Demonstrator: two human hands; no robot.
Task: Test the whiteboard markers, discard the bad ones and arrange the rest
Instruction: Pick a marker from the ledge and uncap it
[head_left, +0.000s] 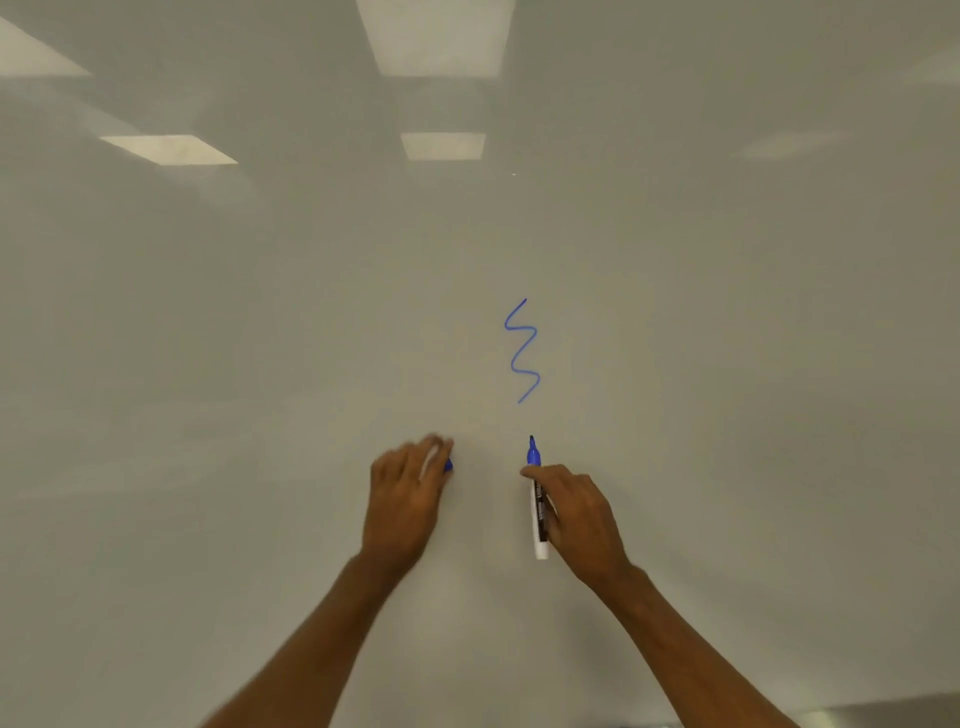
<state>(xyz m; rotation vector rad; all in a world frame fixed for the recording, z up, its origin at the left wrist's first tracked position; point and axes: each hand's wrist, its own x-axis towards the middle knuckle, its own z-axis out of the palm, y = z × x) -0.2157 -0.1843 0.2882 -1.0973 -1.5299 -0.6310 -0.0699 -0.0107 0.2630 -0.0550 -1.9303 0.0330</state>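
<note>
Glossy white whiteboard (208, 364) filled nearly the whole view, with pale rectangular reflections of ceiling light panels (436, 36) showing on it well above a blue squiggle (523, 351). That squiggle, a thin wavy line running up and down with three or four bends, sat a little right of the middle of the board.

Just below the squiggle, the person's right hand (576, 512) gripped a white-barrelled whiteboard marker with a blue neck and dark tip (538, 514). Thumb and fingers were curled round the barrel. The marker was uncapped and stood nearly upright, its tip pointing up towards the bottom end of the squiggle but apart from it. Its white rear end stuck out below the hand.

Below the squiggle and to its left, the left hand (405, 499) was blurred. Its fingers were curled over a small blue cap (448, 465), of which only a bit showed at the fingertips. Both bare forearms reached up from the bottom edge of the view.
</note>
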